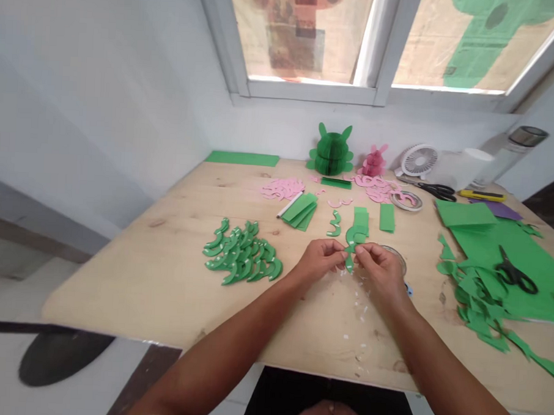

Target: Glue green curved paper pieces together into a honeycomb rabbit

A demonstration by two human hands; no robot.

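Between both hands is a wavy green paper cutout (350, 264) with small white tape bits on it. My left hand (318, 259) pinches its left edge between thumb and fingers, and my right hand (381, 268) grips it from the right. Just beyond the fingers lie green paper rectangles (361, 216) and a similar curved cutout (334, 223) with white bits. A large pile of such green curved pieces (242, 252) sits to the left. Small white paper scraps (360, 303) are scattered below my hands. A tape roll (398, 258) is partly hidden behind my right hand.
Green sheets (538, 268), black scissors (515, 273) and green offcuts (481, 302) cover the right side. Along the back stand a green paper figure (333, 153), a pink one (374, 161), a small white fan (419, 160) and a bottle (509, 156). Pink cutouts (282, 188) lie before them.
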